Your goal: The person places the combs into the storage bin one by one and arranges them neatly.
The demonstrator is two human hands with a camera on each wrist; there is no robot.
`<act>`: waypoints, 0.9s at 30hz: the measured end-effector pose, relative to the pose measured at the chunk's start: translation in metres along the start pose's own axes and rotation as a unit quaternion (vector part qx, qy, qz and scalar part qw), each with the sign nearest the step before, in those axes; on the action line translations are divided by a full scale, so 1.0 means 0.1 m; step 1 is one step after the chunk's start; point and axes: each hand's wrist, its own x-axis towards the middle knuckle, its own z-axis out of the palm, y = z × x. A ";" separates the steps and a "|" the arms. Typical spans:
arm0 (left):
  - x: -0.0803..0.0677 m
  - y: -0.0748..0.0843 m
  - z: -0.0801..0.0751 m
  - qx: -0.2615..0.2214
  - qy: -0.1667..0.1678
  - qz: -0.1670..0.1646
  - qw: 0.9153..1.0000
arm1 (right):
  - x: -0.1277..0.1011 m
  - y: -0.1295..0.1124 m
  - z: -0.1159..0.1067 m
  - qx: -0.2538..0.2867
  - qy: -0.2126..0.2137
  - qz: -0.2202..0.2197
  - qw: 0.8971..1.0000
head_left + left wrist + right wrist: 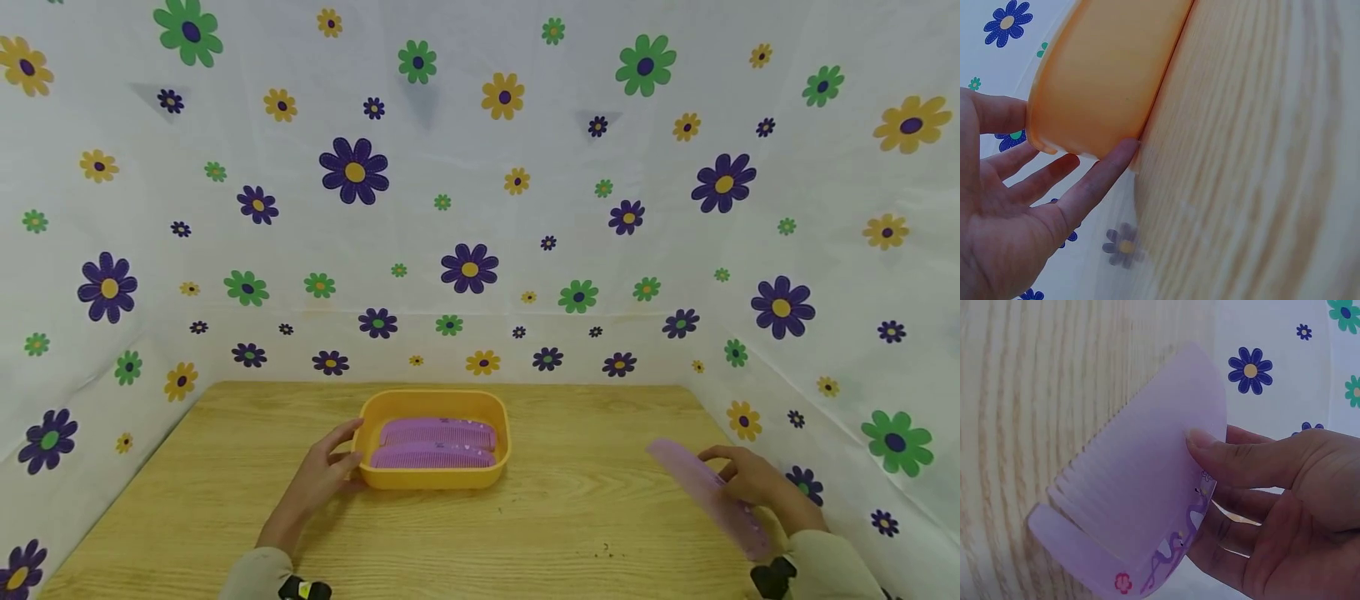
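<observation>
The right hand (750, 479) pinches a purple comb (708, 496) by its spine, thumb on top, above the near right of the counter (525, 533), well apart from the yellow tray (435, 477). The left hand (326, 471) rests relaxed, straight fingers (1100, 175) touching the tray's left wall. The tray already holds two combs (435, 446); the third could catch on the rim or slip from so light a pinch, and the unclamped tray may slide.
</observation>
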 end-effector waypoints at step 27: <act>0.01 -0.01 0.01 0.016 0.004 -0.005 1.000 | 0.09 -0.41 -0.06 0.009 -0.009 -0.080 0.997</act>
